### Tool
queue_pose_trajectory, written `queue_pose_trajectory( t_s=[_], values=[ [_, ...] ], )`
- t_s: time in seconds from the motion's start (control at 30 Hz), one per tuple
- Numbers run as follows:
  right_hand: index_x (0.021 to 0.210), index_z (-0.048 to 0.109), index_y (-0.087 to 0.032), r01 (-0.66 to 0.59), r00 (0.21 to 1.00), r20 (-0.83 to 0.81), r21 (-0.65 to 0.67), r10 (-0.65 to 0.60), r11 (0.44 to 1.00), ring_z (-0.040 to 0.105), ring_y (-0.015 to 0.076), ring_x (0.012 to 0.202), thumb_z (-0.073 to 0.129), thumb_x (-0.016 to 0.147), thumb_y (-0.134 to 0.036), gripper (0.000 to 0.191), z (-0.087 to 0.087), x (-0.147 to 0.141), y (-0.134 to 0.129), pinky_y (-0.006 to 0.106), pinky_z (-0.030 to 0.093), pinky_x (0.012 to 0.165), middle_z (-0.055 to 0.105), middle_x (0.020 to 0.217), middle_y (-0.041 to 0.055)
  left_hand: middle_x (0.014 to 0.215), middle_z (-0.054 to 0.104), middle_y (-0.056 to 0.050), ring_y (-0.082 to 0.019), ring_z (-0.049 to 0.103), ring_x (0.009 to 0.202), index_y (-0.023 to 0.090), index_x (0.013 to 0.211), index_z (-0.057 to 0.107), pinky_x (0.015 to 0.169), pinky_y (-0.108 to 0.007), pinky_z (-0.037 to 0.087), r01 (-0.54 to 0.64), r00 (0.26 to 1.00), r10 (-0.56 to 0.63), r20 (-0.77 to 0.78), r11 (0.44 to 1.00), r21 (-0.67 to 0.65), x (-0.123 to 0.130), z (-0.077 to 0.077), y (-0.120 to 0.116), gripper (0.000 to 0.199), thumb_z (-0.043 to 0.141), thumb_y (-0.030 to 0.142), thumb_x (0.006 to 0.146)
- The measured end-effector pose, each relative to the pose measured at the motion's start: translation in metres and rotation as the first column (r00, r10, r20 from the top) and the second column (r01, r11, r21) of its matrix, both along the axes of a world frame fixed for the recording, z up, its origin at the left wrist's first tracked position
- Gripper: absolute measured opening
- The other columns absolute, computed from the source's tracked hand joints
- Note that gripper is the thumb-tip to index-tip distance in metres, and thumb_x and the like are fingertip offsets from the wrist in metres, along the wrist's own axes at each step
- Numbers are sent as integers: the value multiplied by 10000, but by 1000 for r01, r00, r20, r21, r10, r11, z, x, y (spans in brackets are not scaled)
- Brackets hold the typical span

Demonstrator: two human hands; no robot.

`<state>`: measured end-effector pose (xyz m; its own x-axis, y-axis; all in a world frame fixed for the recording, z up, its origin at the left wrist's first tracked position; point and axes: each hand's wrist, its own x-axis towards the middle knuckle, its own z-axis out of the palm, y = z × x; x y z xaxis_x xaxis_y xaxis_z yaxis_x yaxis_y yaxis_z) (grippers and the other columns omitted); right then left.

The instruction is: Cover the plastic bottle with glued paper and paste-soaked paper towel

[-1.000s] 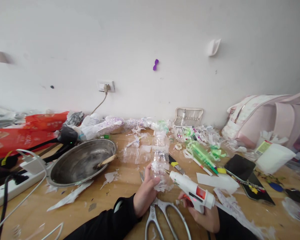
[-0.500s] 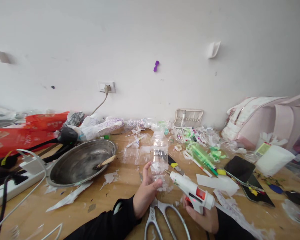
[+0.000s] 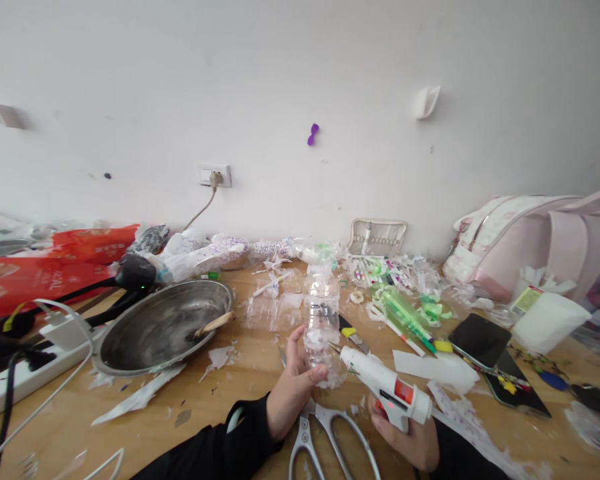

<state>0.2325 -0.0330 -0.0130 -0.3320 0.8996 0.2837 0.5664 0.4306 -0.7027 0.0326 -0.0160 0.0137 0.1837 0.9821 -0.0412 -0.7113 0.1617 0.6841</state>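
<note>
A clear plastic bottle (image 3: 322, 300) stands upright in the middle, its lower part held by my left hand (image 3: 294, 393), thumb in front and fingers at the left side. My right hand (image 3: 405, 433) grips a white glue gun (image 3: 380, 381) by its handle. The gun's metal tip points left at the lower right side of the bottle; whether it touches is hard to tell. Between my hands, grey-handled scissors (image 3: 307, 437) lie on the wooden table, their blades partly hidden behind my left hand.
On the left are a metal bowl (image 3: 165, 327) with a wooden-looking stick, a power strip (image 3: 10, 393) and red bags (image 3: 45, 273). A cutter (image 3: 353, 331) lies behind the gun. Green plastic (image 3: 400, 310), phones (image 3: 480, 340), a white cup (image 3: 550, 323) and a pink bag (image 3: 510, 247) are right.
The bottle, my left thumb and the glue gun have shifted very slightly to the right. Both hands keep their holds.
</note>
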Motion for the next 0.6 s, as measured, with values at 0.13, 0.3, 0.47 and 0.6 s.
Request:
queue_pose_trajectory(
  t_s=[0.13,0.3,0.47,0.6],
  values=[
    [638,536,-197,17,1000,16,20,-17,1000,549,152,536,493,710,-274,115,2,-1,0,257,466,540,581,573,18,1079,575,-47,-247,555,1003,308,1174,176,934,-431,319,16,1000,-16,-9,1000,-2,-1,1,0,827,747,229,583],
    [614,534,-196,9,1000,29,43,-10,999,548,151,523,474,718,-284,148,5,-3,0,256,468,533,575,552,16,1040,591,-46,-251,573,969,308,1169,190,915,-434,329,17,1000,-17,-15,1000,-11,-1,4,-2,811,744,225,583],
    [642,566,-202,21,999,33,50,-23,999,576,155,553,502,724,-275,127,0,0,0,246,485,555,609,594,19,1008,605,-35,-242,564,983,307,1164,209,926,-421,320,0,1000,0,-23,1000,-16,0,6,-3,802,748,220,576],
    [648,581,-217,-3,1000,20,38,2,999,571,150,545,531,734,-298,129,-2,2,0,229,488,535,613,582,4,1001,610,-31,-240,562,983,312,1155,248,914,-421,329,11,1000,-11,-16,1000,0,-1,2,-3,756,740,208,590]
  ],
)
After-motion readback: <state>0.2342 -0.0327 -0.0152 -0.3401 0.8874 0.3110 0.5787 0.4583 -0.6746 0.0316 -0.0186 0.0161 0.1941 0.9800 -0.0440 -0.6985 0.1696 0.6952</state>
